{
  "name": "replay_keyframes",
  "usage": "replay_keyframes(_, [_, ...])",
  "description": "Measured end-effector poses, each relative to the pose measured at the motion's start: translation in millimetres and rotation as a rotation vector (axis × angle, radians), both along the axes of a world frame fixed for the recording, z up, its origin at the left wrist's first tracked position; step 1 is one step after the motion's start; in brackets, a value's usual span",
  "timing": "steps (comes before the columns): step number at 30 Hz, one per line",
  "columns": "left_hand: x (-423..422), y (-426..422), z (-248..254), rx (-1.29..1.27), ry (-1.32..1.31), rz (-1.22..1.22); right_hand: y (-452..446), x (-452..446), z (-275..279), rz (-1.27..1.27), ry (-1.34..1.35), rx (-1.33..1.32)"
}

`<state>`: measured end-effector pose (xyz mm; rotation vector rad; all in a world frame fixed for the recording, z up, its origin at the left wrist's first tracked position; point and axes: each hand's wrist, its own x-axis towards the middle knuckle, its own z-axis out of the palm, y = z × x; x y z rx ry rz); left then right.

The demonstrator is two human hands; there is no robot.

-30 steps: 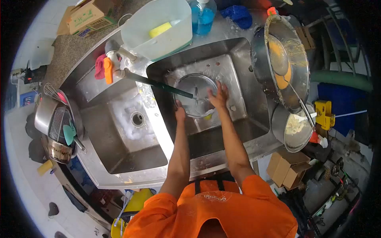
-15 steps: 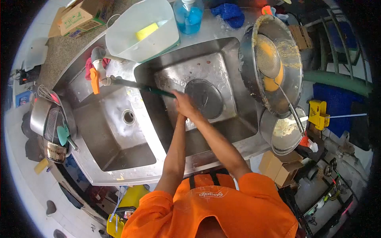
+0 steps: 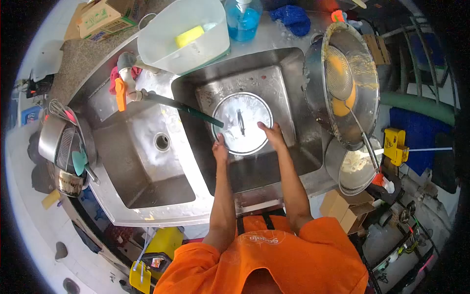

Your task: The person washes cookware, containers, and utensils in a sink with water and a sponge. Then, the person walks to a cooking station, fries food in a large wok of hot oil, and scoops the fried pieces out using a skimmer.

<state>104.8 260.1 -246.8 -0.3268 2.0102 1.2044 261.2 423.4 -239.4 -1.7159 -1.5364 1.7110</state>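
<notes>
A round metal pot lid (image 3: 252,110) with a loop handle at its centre is in the right-hand sink basin (image 3: 215,169), bright with reflected light. My left hand (image 3: 221,149) grips its lower left rim, close under the end of the dark green hose (image 3: 196,115). On the right rim, my right hand (image 3: 272,134) has its thumb over the top, the other fingers partly hidden. The hose runs from the tap (image 3: 128,83), which has an orange lever.
A translucent tub (image 3: 164,41) with a yellow sponge (image 3: 190,36) and a bottle of blue liquid (image 3: 243,22) stand behind the basin. Dirty bowls with a strainer (image 3: 339,73) are at right. Stacked pans and utensils (image 3: 54,139) sit at left.
My hands have parted from the hose end and now hold the lid by opposite sides. The lid, earlier dark on the basin floor, looks bright and nearer. The view has shifted slightly.
</notes>
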Motion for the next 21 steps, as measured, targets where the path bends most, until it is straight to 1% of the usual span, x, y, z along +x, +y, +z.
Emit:
replay_keyframes(1, [8.1,3.5,-5.0,0.040,0.044,-0.051,2.5,-4.0,21.1,0.021,0.048,-0.145])
replay_keyframes(2, [16.5,6.5,-10.8,0.082,0.089,-0.099,3.6,-9.8,41.3,0.102,0.047,0.018])
replay_keyframes(3, [18.4,14.7,-17.0,0.125,0.060,-0.107,0.4,-23.1,64.3,0.188,0.047,0.177])
replay_keyframes(4, [20.1,23.5,-22.2,0.167,0.030,-0.114,-5.4,-33.3,63.4,0.257,-0.082,0.311])
replay_keyframes(5, [21.6,32.6,-26.8,0.209,-0.002,-0.121,-12.7,-44.3,70.3,0.356,-0.151,0.294])
replay_keyframes(6, [10.1,50.0,14.5,0.555,-0.338,0.080,-19.4,-56.3,82.7,0.452,-0.217,0.279])
replay_keyframes(7, [1.7,60.9,39.1,0.895,-0.675,0.286,-24.9,-63.4,90.4,0.547,-0.283,0.262])
replay_keyframes(9, [-6.3,68.6,33.7,0.856,-0.646,0.309,-46.2,-61.9,46.9,0.757,-0.324,0.870])
replay_keyframes(10, [-9.6,68.6,27.4,0.838,-0.630,0.319,-52.5,-61.4,40.8,0.901,-0.374,0.774])
replay_keyframes(11, [-12.5,61.5,19.8,0.700,-0.509,0.287,-53.1,-58.9,33.5,0.952,-0.243,0.693])
replay_keyframes(12, [-15.4,51.5,2.2,0.565,-0.391,0.253,-47.7,-54.1,26.5,0.997,-0.115,0.612])
replay_keyframes(13, [-17.6,45.7,4.4,0.425,-0.275,0.215,-42.7,-51.8,27.3,1.034,0.012,0.525])
replay_keyframes(14, [-16.3,39.0,7.1,0.417,-0.215,0.250,-27.7,-55.9,23.6,1.123,-0.255,0.461])
replay_keyframes(16, [-15.7,21.9,1.2,0.337,-0.251,0.221,-22.6,-86.4,5.1,0.808,-0.539,0.578])
replay_keyframes(17, [-17.0,15.4,-0.9,0.239,-0.252,0.187,-27.8,-102.1,-3.3,0.642,-0.672,0.620])
replay_keyframes(18, [-19.7,13.2,8.1,0.142,-0.257,0.151,-26.7,-116.0,5.1,0.778,-0.380,0.638])
replay_keyframes(19, [-22.1,9.9,14.3,0.048,-0.266,0.115,-25.6,-119.7,3.5,0.809,-0.209,0.693])
replay_keyframes(21, [-16.5,1.0,-10.8,0.241,-0.135,0.223,-16.1,-121.5,-0.5,0.868,0.136,0.801])
